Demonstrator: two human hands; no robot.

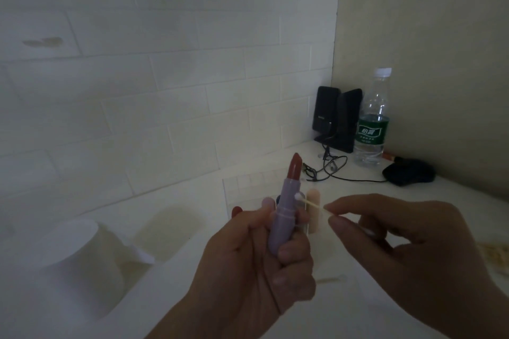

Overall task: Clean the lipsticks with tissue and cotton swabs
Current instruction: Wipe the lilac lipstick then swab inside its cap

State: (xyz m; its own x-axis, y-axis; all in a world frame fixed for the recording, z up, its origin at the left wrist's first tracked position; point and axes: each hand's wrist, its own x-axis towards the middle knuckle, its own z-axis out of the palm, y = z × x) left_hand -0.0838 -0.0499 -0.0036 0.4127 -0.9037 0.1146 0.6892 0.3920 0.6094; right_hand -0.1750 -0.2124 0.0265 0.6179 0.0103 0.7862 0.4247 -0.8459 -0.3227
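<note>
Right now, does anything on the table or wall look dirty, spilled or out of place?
Yes. A brownish smear marks the white tiled wall at upper left, and a yellowish stain discolours the white table behind the white tissue roll. A tangled black cable lies loose near the black speakers.

The white desk [454,201] carries a tissue roll [80,264] near its left edge; two black speakers [337,118], a water bottle [373,121] and a black mouse [409,173] stand at its far right corner.

Dim, murky frame, soft focus, curved edges
</note>
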